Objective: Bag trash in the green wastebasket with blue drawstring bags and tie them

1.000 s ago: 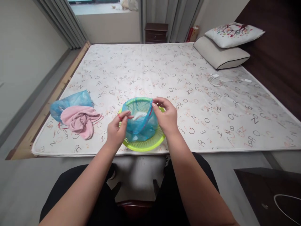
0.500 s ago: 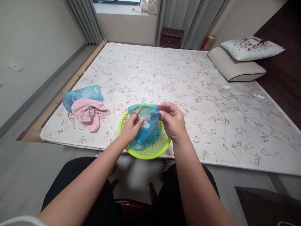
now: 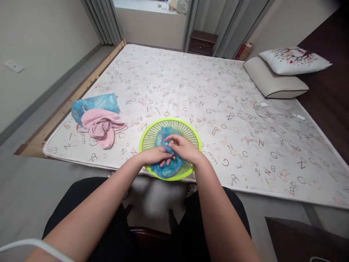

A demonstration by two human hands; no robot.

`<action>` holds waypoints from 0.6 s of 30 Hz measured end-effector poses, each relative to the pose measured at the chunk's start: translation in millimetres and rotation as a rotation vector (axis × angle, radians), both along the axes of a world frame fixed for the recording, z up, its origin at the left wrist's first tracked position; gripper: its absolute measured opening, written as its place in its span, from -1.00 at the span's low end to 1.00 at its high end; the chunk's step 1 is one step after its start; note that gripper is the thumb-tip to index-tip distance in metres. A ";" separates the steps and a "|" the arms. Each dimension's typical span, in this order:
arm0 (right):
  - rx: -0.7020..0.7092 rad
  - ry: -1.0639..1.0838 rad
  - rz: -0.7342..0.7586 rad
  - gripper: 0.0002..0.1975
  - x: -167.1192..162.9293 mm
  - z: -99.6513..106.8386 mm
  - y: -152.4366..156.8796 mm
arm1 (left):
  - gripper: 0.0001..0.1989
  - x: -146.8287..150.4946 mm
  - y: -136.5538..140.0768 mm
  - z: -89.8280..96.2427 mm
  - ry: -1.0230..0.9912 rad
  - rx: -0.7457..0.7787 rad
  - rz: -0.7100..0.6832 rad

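A lime-green plastic mesh basket (image 3: 197,140) stands at the near edge of the mattress, in front of my knees. Inside it lies a crumpled translucent blue plastic bag (image 3: 166,171) with a red drawstring along its rim. My left hand (image 3: 156,155) reaches in from the left, fingers curled on the gathered bag. From the right, my right hand (image 3: 182,147) pinches bunched bag film close beside the left fingers. The bag's bottom is hidden under the hands and folds.
On the mattress (image 3: 152,76), a pink cloth (image 3: 102,125) lies partly over another blue plastic bag (image 3: 105,102) at the left. Pillows (image 3: 275,78) and a white cable (image 3: 285,112) are at the right. A small dark nightstand (image 3: 202,43) stands beyond the far edge.
The bag's rim has come off the basket's far edge and is now bunched in the middle. Both hands have moved inward over the basket, close together.
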State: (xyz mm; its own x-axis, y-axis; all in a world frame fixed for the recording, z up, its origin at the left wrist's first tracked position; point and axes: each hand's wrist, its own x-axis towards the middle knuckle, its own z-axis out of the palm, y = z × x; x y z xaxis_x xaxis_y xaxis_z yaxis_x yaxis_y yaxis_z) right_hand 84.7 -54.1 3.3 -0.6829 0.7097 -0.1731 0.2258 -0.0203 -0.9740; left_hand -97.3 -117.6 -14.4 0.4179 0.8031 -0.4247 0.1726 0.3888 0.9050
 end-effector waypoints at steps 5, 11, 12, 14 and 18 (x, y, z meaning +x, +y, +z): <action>0.165 0.194 -0.489 -0.79 2.4 11.6 9.5 | -0.71 -6.9 14.0 -0.1 0.076 0.380 0.581; 0.331 0.310 -0.768 -0.73 13.7 24.9 21.8 | -0.68 -23.1 22.0 8.7 -0.104 0.669 1.026; 0.362 0.306 -0.799 -0.70 16.6 28.2 22.9 | -0.67 -27.0 23.0 11.0 -0.105 0.698 1.051; 0.425 0.297 -0.855 -0.70 22.2 37.2 23.1 | -0.67 -35.1 24.8 16.0 -0.114 0.735 1.078; 0.536 0.260 -0.910 -0.81 29.2 59.7 15.2 | -0.65 -42.4 23.9 28.8 -0.021 0.814 1.123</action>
State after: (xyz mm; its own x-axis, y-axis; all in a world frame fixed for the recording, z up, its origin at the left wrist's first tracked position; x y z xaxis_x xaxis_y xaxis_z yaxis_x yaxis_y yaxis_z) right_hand 113.9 -39.0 63.1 0.1659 0.9085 0.3836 0.1269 0.3661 -0.9219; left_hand -139.7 -93.7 14.3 -0.6099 0.7254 0.3191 0.1061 -0.3243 0.9400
